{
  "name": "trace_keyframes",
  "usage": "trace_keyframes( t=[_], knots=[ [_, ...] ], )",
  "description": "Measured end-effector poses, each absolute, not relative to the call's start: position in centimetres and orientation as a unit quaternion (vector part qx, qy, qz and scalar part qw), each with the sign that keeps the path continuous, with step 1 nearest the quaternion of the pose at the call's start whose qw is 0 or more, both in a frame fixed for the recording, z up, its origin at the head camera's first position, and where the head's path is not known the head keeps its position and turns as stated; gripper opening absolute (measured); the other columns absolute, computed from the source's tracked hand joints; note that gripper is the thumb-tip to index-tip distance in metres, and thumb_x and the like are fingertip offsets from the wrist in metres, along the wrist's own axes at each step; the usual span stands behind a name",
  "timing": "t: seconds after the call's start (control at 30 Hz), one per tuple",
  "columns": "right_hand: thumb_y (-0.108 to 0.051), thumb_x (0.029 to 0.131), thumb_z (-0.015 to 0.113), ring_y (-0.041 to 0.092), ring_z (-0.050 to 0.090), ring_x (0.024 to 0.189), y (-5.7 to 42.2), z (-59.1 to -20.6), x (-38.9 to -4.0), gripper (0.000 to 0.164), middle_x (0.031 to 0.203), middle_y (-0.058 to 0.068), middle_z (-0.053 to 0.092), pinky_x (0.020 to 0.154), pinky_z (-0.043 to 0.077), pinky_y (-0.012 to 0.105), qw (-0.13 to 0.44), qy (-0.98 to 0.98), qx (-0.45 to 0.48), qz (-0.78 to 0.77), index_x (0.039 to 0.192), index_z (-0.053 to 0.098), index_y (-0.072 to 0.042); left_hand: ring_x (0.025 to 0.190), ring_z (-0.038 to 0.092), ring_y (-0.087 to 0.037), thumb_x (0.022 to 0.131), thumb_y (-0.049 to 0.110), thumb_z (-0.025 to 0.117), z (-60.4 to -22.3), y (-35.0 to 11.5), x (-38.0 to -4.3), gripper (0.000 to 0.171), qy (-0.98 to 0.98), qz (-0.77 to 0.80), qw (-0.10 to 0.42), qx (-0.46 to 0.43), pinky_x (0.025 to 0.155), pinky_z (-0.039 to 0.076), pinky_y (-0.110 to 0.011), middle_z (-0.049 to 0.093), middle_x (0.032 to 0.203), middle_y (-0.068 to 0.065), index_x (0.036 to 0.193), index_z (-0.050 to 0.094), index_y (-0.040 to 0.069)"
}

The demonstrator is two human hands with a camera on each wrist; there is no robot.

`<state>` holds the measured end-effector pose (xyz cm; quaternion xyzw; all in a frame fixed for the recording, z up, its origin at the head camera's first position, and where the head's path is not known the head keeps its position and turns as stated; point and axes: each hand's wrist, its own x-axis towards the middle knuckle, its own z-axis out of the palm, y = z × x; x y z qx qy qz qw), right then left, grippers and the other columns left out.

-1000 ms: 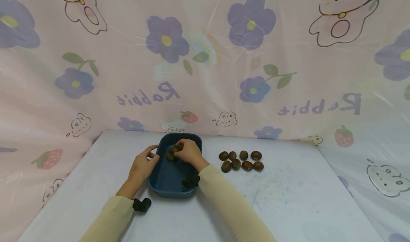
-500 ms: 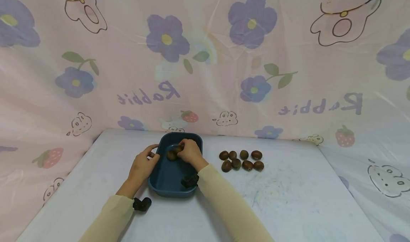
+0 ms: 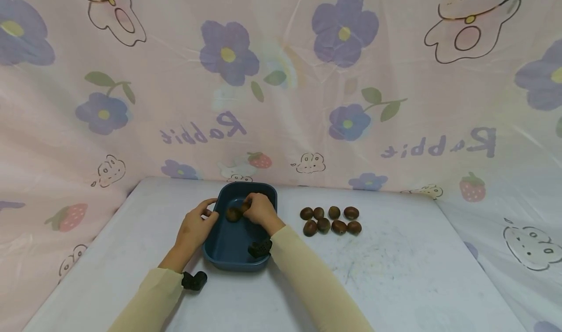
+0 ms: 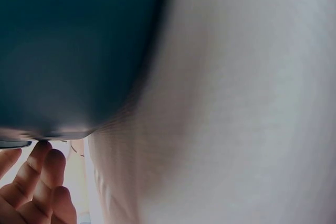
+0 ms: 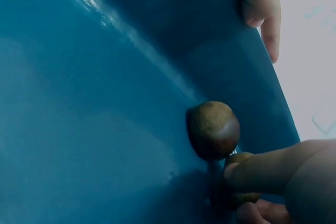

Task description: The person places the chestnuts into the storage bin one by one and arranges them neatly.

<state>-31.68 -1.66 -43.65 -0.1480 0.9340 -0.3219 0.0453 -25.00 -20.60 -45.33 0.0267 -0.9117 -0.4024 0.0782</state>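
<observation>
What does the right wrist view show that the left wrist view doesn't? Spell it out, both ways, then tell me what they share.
Only the right wrist: the inside of the blue tub, two chestnuts in it, and the right hand pinching one.
Only the left wrist: the tub's outer wall.
Both: the tub itself and part of the left hand at its rim.

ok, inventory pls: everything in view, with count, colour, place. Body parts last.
Table: 1, white, under everything
Backdrop: 1, pale pink with printed flowers and rabbits, behind table
Box: 1, blue, on table
Table nuts: 8, brown, two rows of four right of box
Box nuts: 2 visible, brown, inside box
Wrist devices: 2, black, one per wrist
Sleeves: 2, cream, on forearms
Left hand: 1, bare, at box's left rim
Right hand: 1, bare, pinching one box nut
</observation>
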Motion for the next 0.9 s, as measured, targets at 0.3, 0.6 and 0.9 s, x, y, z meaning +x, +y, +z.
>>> trace_keyframes(
  t=[0.3,0.6,0.9],
  knots=[
    [-0.014,0.08,0.076,0.018,0.059,0.09,-1.94,-44.13,-32.01,0.031,0.112,0.008,0.065,0.08,0.05,0.031,0.062,0.939,-0.139,-0.309,0.109,0.069,-0.011,0.076,0.057,-0.018,0.092,0.031,0.051,-45.29,-20.68,-25.03,0.047,-0.914,-0.4,0.069,0.032,0.064,0.043,-0.029,0.066,0.102,-0.006,0.139,0.05,0.025],
    [-0.015,0.078,0.077,0.016,0.058,0.085,-1.98,-43.99,-32.02,0.029,0.112,0.007,0.067,0.078,0.05,0.029,0.074,0.94,-0.144,-0.3,0.106,0.071,-0.012,0.076,0.057,-0.018,0.093,0.031,0.051,-45.24,-20.75,-24.9,0.047,-0.915,-0.397,0.066,0.031,0.064,0.043,-0.029,0.065,0.103,-0.007,0.14,0.049,0.025],
    [-0.019,0.079,0.077,0.018,0.063,0.093,-1.82,-43.98,-31.91,0.03,0.116,0.006,0.067,0.079,0.052,0.03,0.069,0.931,-0.143,-0.328,0.108,0.071,-0.014,0.076,0.057,-0.019,0.094,0.031,0.051,-45.14,-20.63,-24.96,0.047,-0.915,-0.398,0.063,0.034,0.064,0.043,-0.03,0.065,0.103,-0.007,0.14,0.049,0.025]
  ],
)
